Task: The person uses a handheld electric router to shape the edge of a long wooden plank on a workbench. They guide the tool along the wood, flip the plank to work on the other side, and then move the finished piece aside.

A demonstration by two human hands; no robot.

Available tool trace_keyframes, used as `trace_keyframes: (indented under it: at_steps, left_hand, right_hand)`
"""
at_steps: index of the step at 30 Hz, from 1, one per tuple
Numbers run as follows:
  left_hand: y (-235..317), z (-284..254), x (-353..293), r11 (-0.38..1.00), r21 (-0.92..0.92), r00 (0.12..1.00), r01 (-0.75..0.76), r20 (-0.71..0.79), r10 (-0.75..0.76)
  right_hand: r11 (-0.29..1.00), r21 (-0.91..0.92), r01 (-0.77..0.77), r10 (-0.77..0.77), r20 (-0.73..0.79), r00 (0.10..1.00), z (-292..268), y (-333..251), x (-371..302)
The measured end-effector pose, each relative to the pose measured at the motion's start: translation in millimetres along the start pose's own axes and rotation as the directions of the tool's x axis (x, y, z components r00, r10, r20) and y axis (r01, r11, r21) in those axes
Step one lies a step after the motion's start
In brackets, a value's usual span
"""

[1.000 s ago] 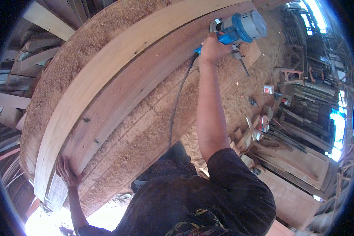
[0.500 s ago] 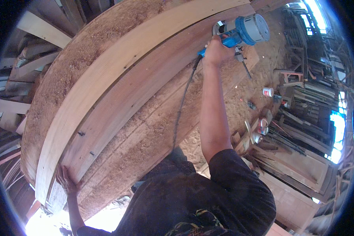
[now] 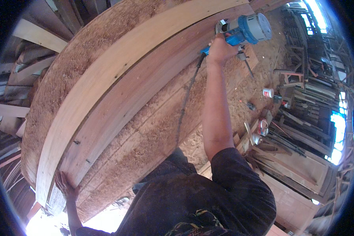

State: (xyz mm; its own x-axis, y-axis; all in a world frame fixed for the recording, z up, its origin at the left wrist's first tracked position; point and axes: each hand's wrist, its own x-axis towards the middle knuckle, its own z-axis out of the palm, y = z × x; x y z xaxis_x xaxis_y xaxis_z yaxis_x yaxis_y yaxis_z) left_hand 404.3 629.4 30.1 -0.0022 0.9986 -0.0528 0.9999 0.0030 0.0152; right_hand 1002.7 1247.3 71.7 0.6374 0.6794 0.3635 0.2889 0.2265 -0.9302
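Note:
A blue and grey electric router (image 3: 253, 29) rests at the far right end of a reddish-brown plank (image 3: 118, 100). My right hand (image 3: 220, 51) is closed round its blue handle, arm stretched out. A dark power cord (image 3: 188, 92) trails from the router back toward my body. A metal rod sticks out of the tool beside my hand. My left hand (image 3: 68, 188) lies with its fingers extended on the near left end of the reddish plank. A paler plank (image 3: 80, 90) lies alongside on the far side, with a narrow dark gap between them.
Both planks lie on a large sawdust-covered workbench (image 3: 141, 137). Timber offcuts (image 3: 39, 33) crowd the far left. On the right are a white tub (image 3: 268, 93), stacked boards (image 3: 303, 165) and a small trestle (image 3: 291, 76).
The router and my right hand have shifted slightly to the right. My left hand stays at the near end of the plank, almost unmoved.

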Motion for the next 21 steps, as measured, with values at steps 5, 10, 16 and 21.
trace_keyframes:
  at_steps: [5,10,16,21]
  left_hand:
    - [-3,-5,-3,0.999,-0.05,0.998,0.01,0.059,-0.007]
    - [-3,-9,-7,0.999,-0.013,0.991,0.04,0.129,-0.038]
    - [4,-17,-4,0.996,-0.017,0.977,0.084,0.198,-0.079]
    - [4,-20,-7,0.998,0.052,0.975,0.04,0.215,-0.05]
  right_hand:
    - [0.999,0.047,0.004,-0.005,0.022,1.0,1,10,23]
    - [1.0,0.025,0.002,-0.002,0.034,0.999,0,17,43]
    - [0.999,0.039,0.005,-0.006,0.031,0.999,2,15,55]
    - [0.995,0.065,-0.079,0.078,0.022,0.997,7,0,58]
